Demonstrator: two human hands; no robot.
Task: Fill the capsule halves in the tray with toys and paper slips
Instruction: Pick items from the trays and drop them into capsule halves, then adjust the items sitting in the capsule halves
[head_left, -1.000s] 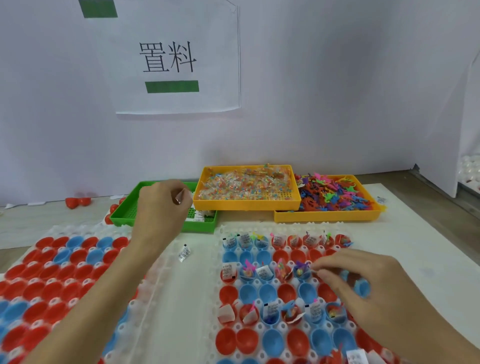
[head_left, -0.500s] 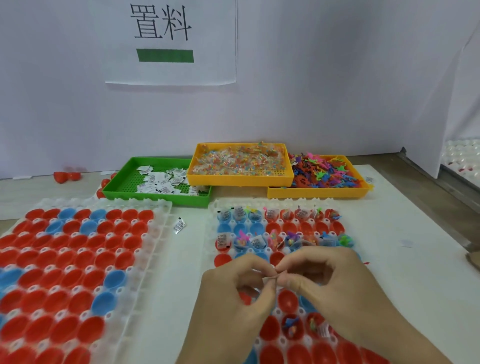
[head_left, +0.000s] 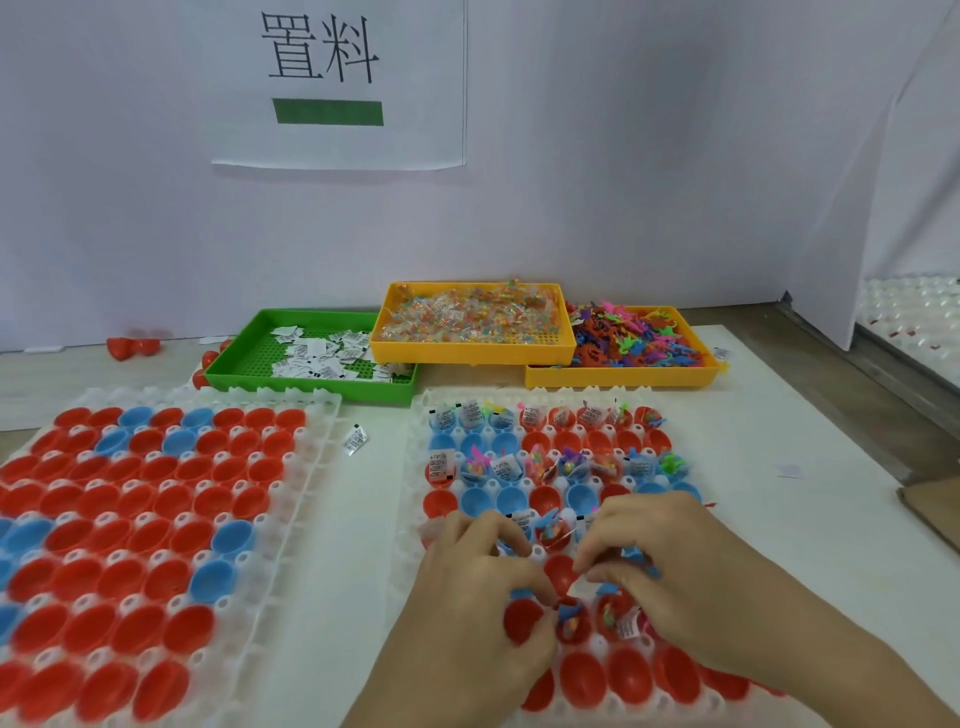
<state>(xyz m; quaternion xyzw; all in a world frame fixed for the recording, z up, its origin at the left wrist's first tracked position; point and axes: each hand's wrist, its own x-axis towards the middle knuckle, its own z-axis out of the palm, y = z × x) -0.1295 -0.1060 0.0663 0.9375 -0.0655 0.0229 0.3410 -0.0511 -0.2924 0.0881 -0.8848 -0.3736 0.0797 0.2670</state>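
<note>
Close together, both hands hover over the white plastic tray (head_left: 415, 519) of round red and blue capsule halves (head_left: 582, 621). The right hand (head_left: 670, 566) pinches a small white paper slip (head_left: 581, 588). The left hand (head_left: 483, 587) has curled fingers; its grip cannot be told.

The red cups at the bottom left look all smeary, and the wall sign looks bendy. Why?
Head view: the near capsule halves in the left tray are blurred, while the far green tray of paper slips is sharper; the wide-angle lens bows the sign; lighting is soft, with no hard glare.
</note>
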